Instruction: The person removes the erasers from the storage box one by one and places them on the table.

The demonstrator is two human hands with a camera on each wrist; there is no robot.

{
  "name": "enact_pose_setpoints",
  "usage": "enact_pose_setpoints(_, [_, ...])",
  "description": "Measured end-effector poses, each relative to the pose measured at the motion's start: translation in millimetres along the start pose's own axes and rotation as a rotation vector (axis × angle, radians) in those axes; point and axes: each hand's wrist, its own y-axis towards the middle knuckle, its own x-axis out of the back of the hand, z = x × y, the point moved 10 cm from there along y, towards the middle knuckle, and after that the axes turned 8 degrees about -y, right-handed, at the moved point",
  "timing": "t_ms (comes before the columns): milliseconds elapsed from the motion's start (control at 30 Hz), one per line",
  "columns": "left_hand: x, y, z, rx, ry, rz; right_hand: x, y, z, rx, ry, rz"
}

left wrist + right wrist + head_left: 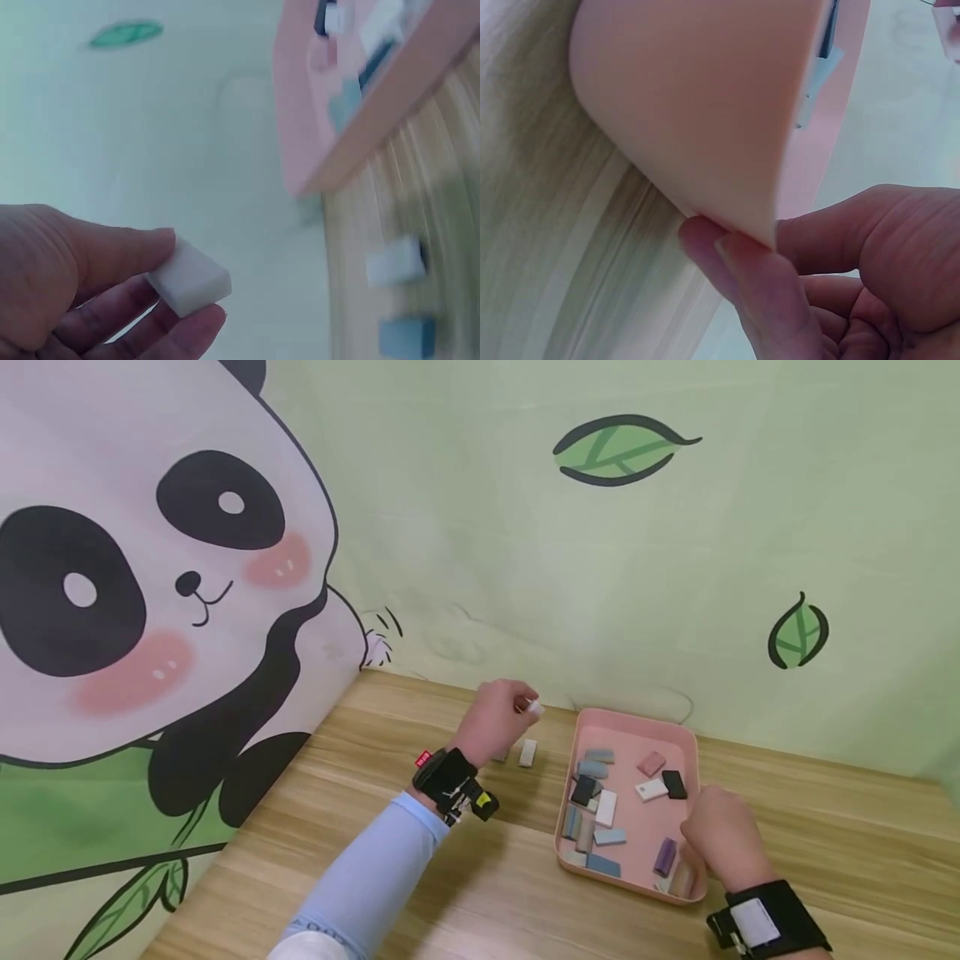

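Observation:
My left hand (489, 720) pinches a small white block (193, 279) between thumb and fingertips, raised above the table left of the pink tray (636, 827). Below it on the wood lie another white block (528, 753) and a blue-grey block (406, 337), the latter mostly behind the hand in the head view. My right hand (726, 833) grips the tray's right wall, thumb on the inner side and fingers outside, as the right wrist view shows. Inside the tray, blue, grey, white and black blocks gather along the left, with a purple block (665, 857) near the front right.
A pink block (651, 763), a white one (651, 790) and a black one (674, 784) lie in the tray's right half. Behind the wooden table (420, 710) hangs a green cloth backdrop (465, 527) with a printed panda and leaves.

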Motion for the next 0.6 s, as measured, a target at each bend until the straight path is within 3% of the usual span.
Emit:
enact_pose_setpoints(133, [12.6, 4.9, 34.2, 0.096, -0.029, -0.07, 1.3, 1, 0, 0.014, -0.011, -0.013])
enact_pose_setpoints(333, [13.0, 5.5, 83.3, 0.223, -0.01, -0.098, 1.4, 0, -1, 0.022, 0.006, -0.026])
enact_pose_setpoints(600, [11.1, 1.3, 122.3, 0.332, 0.024, -0.114, 0.9, 1, 0, 0.02, 0.012, -0.032])
